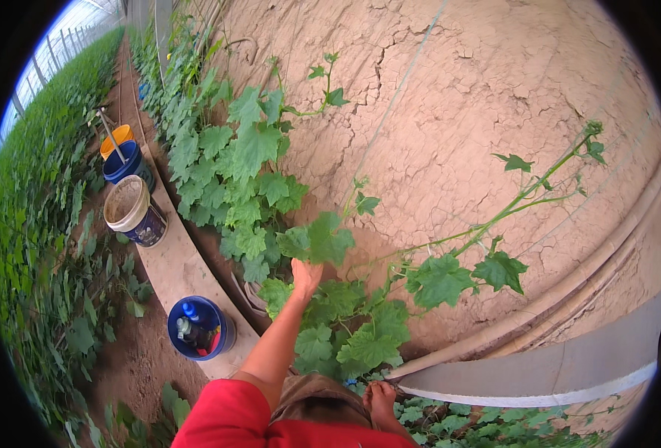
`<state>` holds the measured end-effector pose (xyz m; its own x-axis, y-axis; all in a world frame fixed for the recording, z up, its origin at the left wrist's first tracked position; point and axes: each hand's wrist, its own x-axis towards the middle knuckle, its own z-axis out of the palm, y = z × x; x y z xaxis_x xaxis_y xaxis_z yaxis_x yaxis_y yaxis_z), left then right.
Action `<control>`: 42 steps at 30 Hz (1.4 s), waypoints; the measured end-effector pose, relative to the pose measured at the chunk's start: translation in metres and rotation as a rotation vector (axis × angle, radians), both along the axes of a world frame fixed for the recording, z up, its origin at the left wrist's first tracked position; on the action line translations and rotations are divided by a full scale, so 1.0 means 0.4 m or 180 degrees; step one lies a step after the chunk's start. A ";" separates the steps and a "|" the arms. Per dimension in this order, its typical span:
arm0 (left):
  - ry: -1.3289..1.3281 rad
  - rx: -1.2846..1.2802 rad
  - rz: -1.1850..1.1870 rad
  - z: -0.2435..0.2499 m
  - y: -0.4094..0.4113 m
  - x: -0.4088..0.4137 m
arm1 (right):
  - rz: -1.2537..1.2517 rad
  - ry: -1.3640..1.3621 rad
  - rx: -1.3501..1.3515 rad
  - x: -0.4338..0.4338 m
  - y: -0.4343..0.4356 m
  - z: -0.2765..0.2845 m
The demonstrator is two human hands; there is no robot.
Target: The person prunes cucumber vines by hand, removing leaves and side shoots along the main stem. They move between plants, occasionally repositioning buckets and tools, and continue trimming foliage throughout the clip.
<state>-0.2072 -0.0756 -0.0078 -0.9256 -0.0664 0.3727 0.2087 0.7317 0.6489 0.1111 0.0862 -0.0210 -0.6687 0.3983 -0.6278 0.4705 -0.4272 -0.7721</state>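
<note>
My left hand (307, 277) reaches forward into a leafy cucurbit vine (330, 241), just under a broad lobed leaf. That leaf hides its fingertips, so what they grip cannot be told. My right hand (380, 396) is low, close to my body, with curled fingers beside lower leaves (366, 344) and the end of a pole. Whether anything is inside it is not visible. A long vine shoot (509, 210) with tendrils leans up to the right across the cracked earthen wall (476, 101). Thin green twine (403, 84) runs up that wall.
On the concrete ledge (182, 263) at left stand a blue bucket (229, 336) holding bottles, a white-rimmed bucket (159, 227), another blue bucket (140, 168) with a stick, and an orange bucket (118, 137). A grey post (532, 375) and poles (532, 313) slant at right. Dense plants (39, 224) fill the left.
</note>
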 end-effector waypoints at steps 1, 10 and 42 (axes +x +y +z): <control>-0.0514 0.0769 -0.0014 0.025 0.006 0.007 | -0.0021 -0.0023 0.0042 0.004 0.000 -0.004; -0.0478 0.3169 0.0321 0.073 0.045 0.010 | -0.0039 0.0067 0.0020 0.022 0.007 -0.013; -0.0718 0.1180 -0.1615 0.182 0.107 0.258 | 0.0901 0.0695 0.1570 -0.177 0.115 0.087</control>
